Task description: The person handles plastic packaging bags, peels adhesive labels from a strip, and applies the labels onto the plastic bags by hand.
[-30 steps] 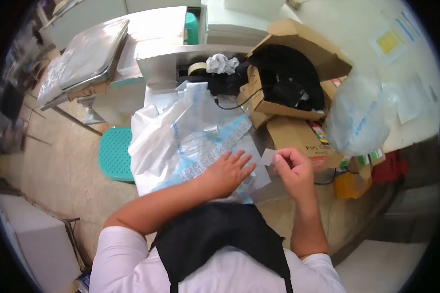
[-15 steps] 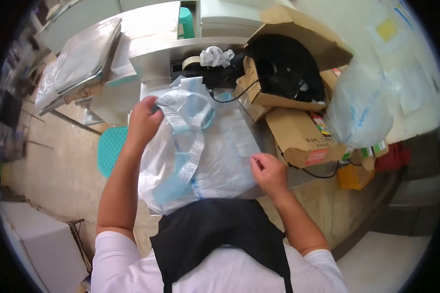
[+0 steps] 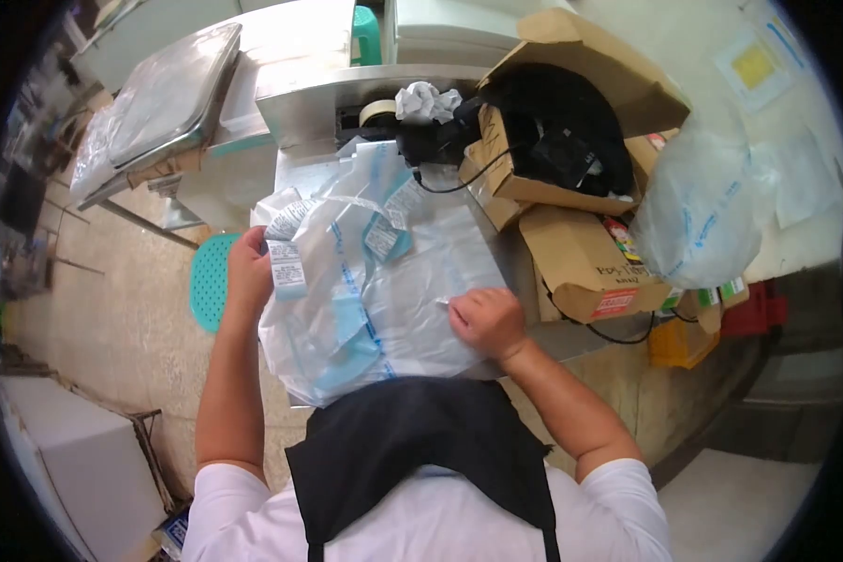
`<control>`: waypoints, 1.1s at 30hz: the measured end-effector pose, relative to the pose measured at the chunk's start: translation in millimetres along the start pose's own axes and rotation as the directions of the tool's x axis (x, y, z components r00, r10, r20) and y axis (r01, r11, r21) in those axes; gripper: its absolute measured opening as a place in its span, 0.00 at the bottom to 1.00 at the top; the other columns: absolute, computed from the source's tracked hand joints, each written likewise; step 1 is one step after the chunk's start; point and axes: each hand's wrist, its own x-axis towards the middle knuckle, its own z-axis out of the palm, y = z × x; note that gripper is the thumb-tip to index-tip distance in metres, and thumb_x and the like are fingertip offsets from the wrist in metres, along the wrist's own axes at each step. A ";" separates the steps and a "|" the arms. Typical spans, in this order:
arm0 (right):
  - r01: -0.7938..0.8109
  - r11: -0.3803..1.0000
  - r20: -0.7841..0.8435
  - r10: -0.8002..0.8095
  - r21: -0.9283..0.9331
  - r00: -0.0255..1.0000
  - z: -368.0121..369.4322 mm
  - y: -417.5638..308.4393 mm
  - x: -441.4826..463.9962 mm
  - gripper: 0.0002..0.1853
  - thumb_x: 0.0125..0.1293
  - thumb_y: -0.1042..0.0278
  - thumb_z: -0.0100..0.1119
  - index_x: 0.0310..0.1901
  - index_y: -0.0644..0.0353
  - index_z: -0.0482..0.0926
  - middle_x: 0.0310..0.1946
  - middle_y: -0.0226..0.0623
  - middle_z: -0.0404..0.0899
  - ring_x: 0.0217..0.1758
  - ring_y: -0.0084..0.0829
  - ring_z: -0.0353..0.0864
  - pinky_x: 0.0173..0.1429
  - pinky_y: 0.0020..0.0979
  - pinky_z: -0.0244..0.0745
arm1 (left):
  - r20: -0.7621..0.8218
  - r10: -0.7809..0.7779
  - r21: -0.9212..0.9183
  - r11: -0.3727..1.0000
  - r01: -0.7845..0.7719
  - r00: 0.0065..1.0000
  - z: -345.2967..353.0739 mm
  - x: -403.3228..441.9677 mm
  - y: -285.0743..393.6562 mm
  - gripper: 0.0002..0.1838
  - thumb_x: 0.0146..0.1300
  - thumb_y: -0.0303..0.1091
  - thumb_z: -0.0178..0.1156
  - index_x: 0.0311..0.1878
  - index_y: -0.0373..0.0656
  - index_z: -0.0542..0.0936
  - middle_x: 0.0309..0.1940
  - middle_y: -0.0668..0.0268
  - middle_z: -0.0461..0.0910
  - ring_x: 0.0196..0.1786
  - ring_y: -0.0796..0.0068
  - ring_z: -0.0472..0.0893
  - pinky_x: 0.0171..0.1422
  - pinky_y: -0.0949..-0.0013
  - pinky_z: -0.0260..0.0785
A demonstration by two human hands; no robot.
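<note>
My left hand (image 3: 247,278) is closed on one end of a long strip of printed labels (image 3: 288,265), at the left edge of the work surface. From there the strip arches up and right over a pile of clear plastic bags (image 3: 431,262) with blue printing. Pale blue backing pieces (image 3: 353,323) lie among the plastic. My right hand (image 3: 489,323) is curled just above the right part of the bags, fingertips pointing left. A small whitish bit shows at its fingertips, too small to name.
Behind the bags are a tape roll (image 3: 378,114) and crumpled paper (image 3: 427,101). Open cardboard boxes (image 3: 581,253) with a black cable stand on the right, beside a filled plastic bag (image 3: 698,215). A teal stool (image 3: 214,281) is at the left, below a metal tray (image 3: 173,94).
My left hand has moved down and left, drawing the label strip with it. My right hand has shifted left over the bags.
</note>
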 end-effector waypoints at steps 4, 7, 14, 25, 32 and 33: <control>0.045 0.998 0.036 -0.047 0.044 0.998 -0.3 -10.5 -5.3 0.07 0.54 0.65 0.67 0.27 0.49 0.76 0.23 0.28 0.74 0.28 0.34 0.78 0.33 0.38 0.69 | 0.015 0.018 0.043 0.999 -0.018 1.000 3.1 -6.6 9.1 0.12 0.60 0.26 0.67 0.46 0.33 0.83 0.37 0.66 0.86 0.37 0.80 0.83 0.42 0.74 0.75; 0.048 0.997 0.069 -0.052 0.055 0.996 0.8 -16.7 -9.5 0.08 0.54 0.66 0.67 0.26 0.49 0.75 0.23 0.28 0.73 0.28 0.33 0.78 0.33 0.38 0.68 | 0.045 0.052 0.063 0.996 -0.055 0.998 0.2 -11.2 16.2 0.11 0.60 0.27 0.66 0.46 0.34 0.83 0.37 0.67 0.86 0.38 0.81 0.83 0.43 0.74 0.74; 0.061 0.997 0.123 -0.066 0.050 0.990 2.6 -20.9 -12.6 0.08 0.53 0.66 0.67 0.25 0.49 0.75 0.23 0.29 0.73 0.28 0.34 0.78 0.33 0.39 0.68 | -0.019 0.206 0.357 0.915 -0.186 0.978 -15.6 -20.2 27.1 0.22 0.53 0.18 0.53 0.53 0.35 0.80 0.49 0.55 0.84 0.53 0.66 0.83 0.61 0.66 0.72; -0.051 0.998 0.363 0.061 -0.038 0.930 -2.5 -32.3 -3.7 0.05 0.54 0.64 0.66 0.27 0.51 0.80 0.26 0.32 0.81 0.31 0.38 0.84 0.36 0.43 0.73 | 0.765 0.294 0.162 0.774 -0.613 0.573 95.2 -106.9 79.6 0.27 0.48 0.22 0.60 0.57 0.37 0.81 0.56 0.56 0.82 0.61 0.54 0.79 0.67 0.56 0.71; -0.225 0.972 0.482 0.231 -0.072 0.845 -15.8 -40.7 -6.1 0.09 0.61 0.65 0.60 0.41 0.52 0.85 0.30 0.36 0.84 0.35 0.42 0.86 0.41 0.47 0.77 | 0.847 0.136 0.349 0.587 -0.731 0.514 124.0 -103.1 33.6 0.28 0.53 0.33 0.62 0.60 0.37 0.80 0.65 0.57 0.77 0.64 0.56 0.77 0.67 0.54 0.70; -0.250 0.967 0.479 0.242 -0.049 0.844 -18.0 -39.2 -5.5 0.11 0.62 0.65 0.59 0.44 0.52 0.85 0.30 0.36 0.84 0.35 0.42 0.86 0.41 0.47 0.78 | 0.852 0.154 0.345 0.554 -0.757 0.501 124.5 -102.9 32.5 0.28 0.53 0.34 0.62 0.61 0.37 0.80 0.66 0.58 0.76 0.64 0.56 0.76 0.67 0.54 0.70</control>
